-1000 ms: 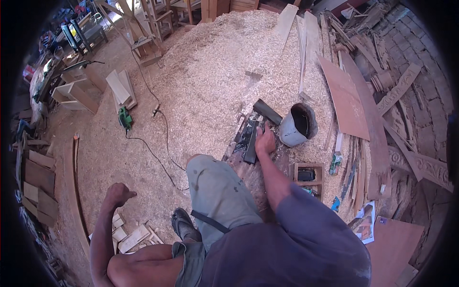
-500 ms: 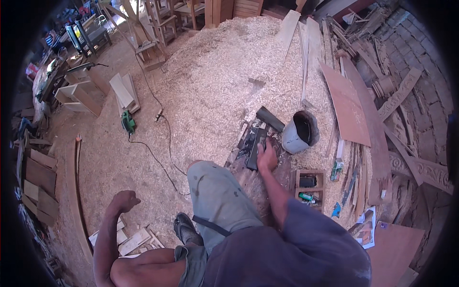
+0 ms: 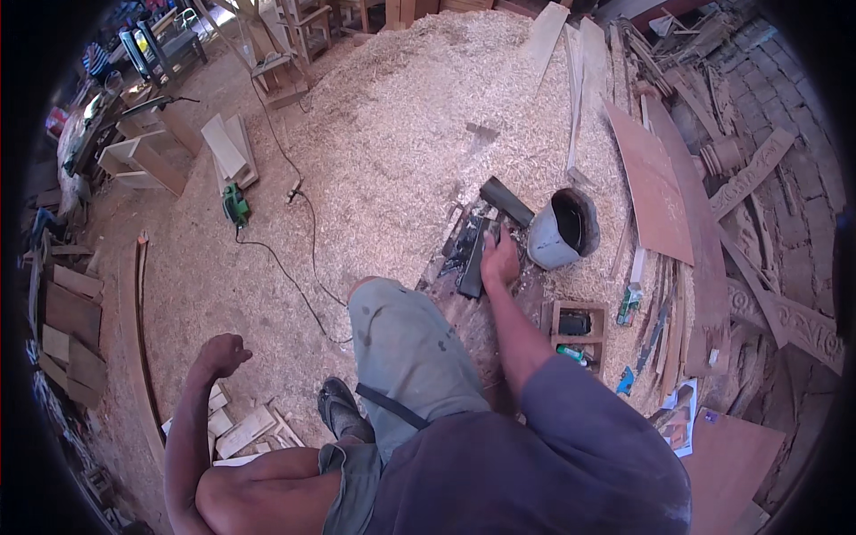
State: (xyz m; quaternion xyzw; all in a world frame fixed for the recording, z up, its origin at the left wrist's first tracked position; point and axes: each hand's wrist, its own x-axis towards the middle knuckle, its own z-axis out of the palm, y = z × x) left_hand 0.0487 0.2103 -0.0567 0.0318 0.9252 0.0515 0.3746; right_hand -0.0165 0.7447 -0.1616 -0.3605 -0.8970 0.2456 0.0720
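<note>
My right hand (image 3: 501, 257) is closed on a dark rectangular block (image 3: 480, 267), whose exact kind I cannot make out. Under and beside it lie dark flat pieces (image 3: 462, 242) on a worn wooden board (image 3: 520, 312). A dark cylinder-like piece (image 3: 506, 201) rests just beyond, close to a whitish bucket (image 3: 553, 242) with a dark inside. Off to the left, my left hand (image 3: 222, 354) hangs with curled fingers, over the floor beyond my bent left knee, and I see nothing in it.
A wooden box (image 3: 599, 332) with compartments holds dark and green items beside my right forearm. A green power tool (image 3: 235, 205) with a black cord lies on the shavings-covered floor. Reddish boards (image 3: 654, 192) and carved wood pieces (image 3: 794, 321) fill the right side. Offcuts (image 3: 245, 432) lie by my foot.
The view has shifted slightly, so most things sit a little higher in the picture. My right hand stays on the dark block; my left hand's fingers look more curled.
</note>
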